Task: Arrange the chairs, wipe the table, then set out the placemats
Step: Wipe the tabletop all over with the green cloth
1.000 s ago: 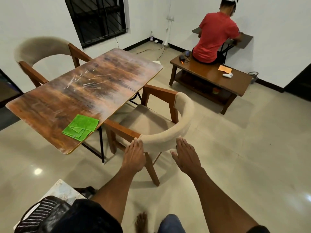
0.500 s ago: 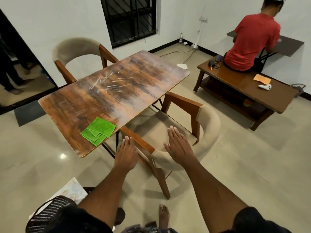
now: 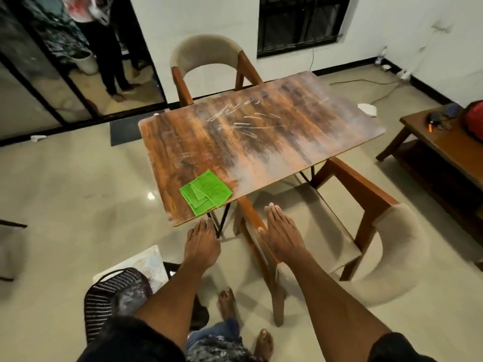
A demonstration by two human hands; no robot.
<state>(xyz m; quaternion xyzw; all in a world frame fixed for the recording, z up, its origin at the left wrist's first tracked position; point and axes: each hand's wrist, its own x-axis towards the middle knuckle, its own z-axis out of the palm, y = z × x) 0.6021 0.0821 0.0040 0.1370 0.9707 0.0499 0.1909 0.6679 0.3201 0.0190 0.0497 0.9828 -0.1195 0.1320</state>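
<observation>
A worn wooden table (image 3: 261,142) stands mid-room with a folded green cloth (image 3: 206,192) near its close corner. A near chair (image 3: 392,252), wood-framed with a beige padded back, sits at the table's right side, its seat partly under the top. My right hand (image 3: 281,235) is flat with straight fingers over that chair's near wooden arm. My left hand (image 3: 201,242) hovers open just below the table's close corner, holding nothing. A second matching chair (image 3: 206,52) stands at the far side of the table.
A low dark wooden bench (image 3: 444,145) with small items stands at right. A black woven basket (image 3: 115,291) and a pale board (image 3: 146,262) lie on the floor by my left leg. A person stands behind the glass doors (image 3: 52,74). A cable runs along the far floor.
The view has swung left and closer to the table's corner. Both hands have left the chair's padded back; the right now lies over the chair's arm, the left by the table corner.
</observation>
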